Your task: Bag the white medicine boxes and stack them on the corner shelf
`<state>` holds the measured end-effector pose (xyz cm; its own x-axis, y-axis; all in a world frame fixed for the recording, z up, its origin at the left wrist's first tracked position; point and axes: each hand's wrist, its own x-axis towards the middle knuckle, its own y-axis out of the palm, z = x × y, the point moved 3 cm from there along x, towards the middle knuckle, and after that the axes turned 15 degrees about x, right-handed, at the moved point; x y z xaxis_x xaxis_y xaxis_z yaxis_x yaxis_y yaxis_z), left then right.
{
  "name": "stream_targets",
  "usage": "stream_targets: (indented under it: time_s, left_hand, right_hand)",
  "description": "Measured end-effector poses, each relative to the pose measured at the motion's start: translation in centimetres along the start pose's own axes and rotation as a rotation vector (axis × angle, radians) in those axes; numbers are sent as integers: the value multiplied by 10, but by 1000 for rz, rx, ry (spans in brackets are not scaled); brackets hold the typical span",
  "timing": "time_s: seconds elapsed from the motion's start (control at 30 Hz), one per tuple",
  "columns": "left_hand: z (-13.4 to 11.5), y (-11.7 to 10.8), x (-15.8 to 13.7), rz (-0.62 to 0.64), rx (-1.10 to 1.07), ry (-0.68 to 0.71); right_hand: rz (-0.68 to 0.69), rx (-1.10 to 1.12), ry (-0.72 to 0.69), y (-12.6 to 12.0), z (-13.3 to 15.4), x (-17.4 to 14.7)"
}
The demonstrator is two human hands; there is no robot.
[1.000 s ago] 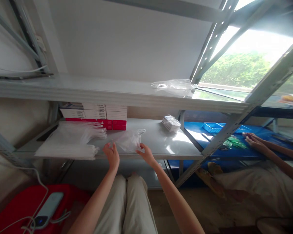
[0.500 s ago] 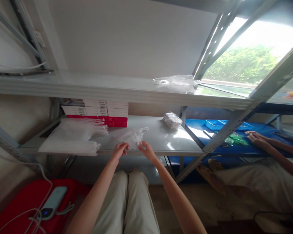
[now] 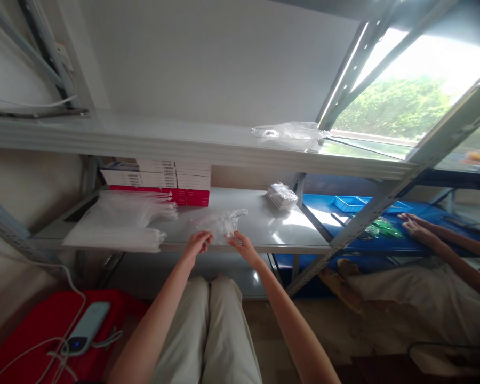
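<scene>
A clear plastic bag (image 3: 220, 221) with a looped handle lies on the grey shelf in front of me. My left hand (image 3: 199, 244) has its fingers closed in a pinch at the bag's near left edge. At the bag's right side, my right hand (image 3: 240, 245) pinches the thin film between thumb and fingers. Left of my hands rests a flat stack of translucent plastic bags (image 3: 116, 221), its handles pointing right. A small bundle in clear wrap (image 3: 282, 197) sits farther right on the same shelf.
White-and-red boxes (image 3: 156, 181) stand behind the bag stack. Another clear bag (image 3: 290, 132) lies on the upper shelf (image 3: 164, 136). A slanted metal post (image 3: 360, 218) rises at right; beyond it a co-worker's hands (image 3: 416, 224) are over a blue table. A power bank (image 3: 88, 325) lies on red plastic at lower left.
The bag's loop has shifted slightly to the right between my hands. Both hands keep nearly the same place and grip; the view has tilted a little.
</scene>
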<state>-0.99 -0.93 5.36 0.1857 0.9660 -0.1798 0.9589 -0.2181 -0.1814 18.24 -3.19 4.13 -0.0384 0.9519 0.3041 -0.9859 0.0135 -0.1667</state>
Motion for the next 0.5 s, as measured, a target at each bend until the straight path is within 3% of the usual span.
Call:
stream_targets:
  time_s: [0.3, 0.5]
  left_hand:
    - [13, -22, -12, -55, -65, 16]
    - [39, -47, -27, -156, -27, -18]
  right_hand:
    - [-107, 254, 109, -23, -2, -10]
    - [-298, 335, 112, -66, -9, -13]
